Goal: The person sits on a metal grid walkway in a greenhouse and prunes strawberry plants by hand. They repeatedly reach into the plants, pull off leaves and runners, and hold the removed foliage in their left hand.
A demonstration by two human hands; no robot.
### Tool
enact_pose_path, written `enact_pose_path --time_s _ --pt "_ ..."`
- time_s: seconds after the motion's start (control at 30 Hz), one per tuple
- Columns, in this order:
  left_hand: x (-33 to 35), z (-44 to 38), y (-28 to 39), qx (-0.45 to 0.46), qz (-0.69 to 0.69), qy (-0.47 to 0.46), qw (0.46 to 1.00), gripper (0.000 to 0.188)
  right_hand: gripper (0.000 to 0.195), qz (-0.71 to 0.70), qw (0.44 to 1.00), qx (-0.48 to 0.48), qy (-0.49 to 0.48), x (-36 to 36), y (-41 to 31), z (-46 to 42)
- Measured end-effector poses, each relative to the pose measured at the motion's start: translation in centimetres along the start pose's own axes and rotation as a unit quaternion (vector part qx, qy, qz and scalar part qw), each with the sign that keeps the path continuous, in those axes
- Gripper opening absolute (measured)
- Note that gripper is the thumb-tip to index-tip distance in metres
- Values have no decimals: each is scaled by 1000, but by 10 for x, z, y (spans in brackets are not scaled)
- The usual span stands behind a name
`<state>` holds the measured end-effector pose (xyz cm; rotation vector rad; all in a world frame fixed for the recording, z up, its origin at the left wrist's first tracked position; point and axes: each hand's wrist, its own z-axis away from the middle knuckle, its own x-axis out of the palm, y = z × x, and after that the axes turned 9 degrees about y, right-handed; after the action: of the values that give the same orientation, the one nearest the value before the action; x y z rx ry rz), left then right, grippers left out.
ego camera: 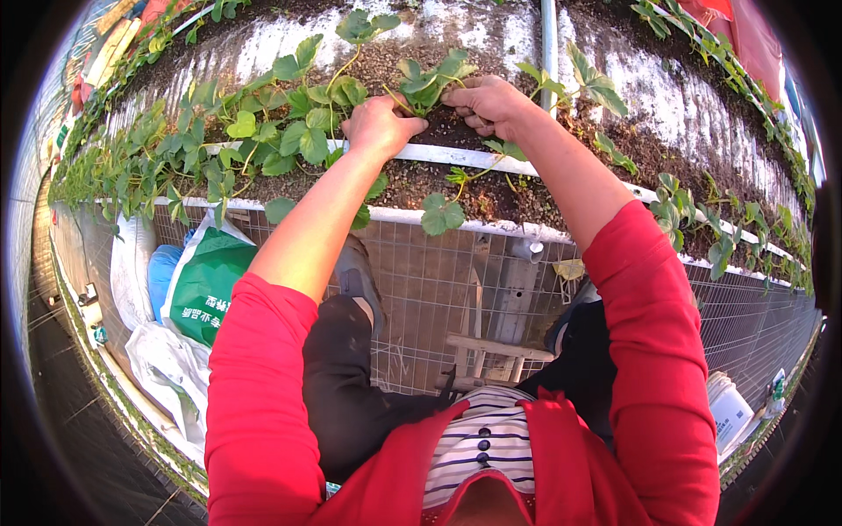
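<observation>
A small strawberry plant [424, 85] stands in dark soil [454, 131] between my two hands. My left hand [385, 125] is at its left side, with thumb and fingers closed around a stem near the base. From the right, my right hand [490, 108] pinches a thin leaf stalk of the same plant, fingertips bent and partly hidden. Soil marks the fingers of the right hand. A white pipe [454, 155] runs along the bed just below both hands. Dense strawberry plants [309, 138] crowd the left hand's side; a broad-leaved plant [592, 82] grows beyond the right wrist.
A white upright pipe [549, 52] rises behind the right hand. Wire mesh [421, 283] spans below the bed's front edge [473, 227]. At left lie a green-and-white printed sack [210, 283] and white plastic sheeting [171, 375]. A white bucket [727, 407] stands at right.
</observation>
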<state>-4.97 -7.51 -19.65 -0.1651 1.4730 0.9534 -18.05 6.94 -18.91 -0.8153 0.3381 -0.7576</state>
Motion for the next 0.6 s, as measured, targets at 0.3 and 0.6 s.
enact_pose_path --time_s 0.3,0.6 --pt "-2 -1 -5 -1 37 -31 999 38 7 -2 994 20 -105 16 -2 -11" --pt "-8 -1 -10 -17 149 -56 987 30 6 -37 997 32 -52 17 -4 -10"
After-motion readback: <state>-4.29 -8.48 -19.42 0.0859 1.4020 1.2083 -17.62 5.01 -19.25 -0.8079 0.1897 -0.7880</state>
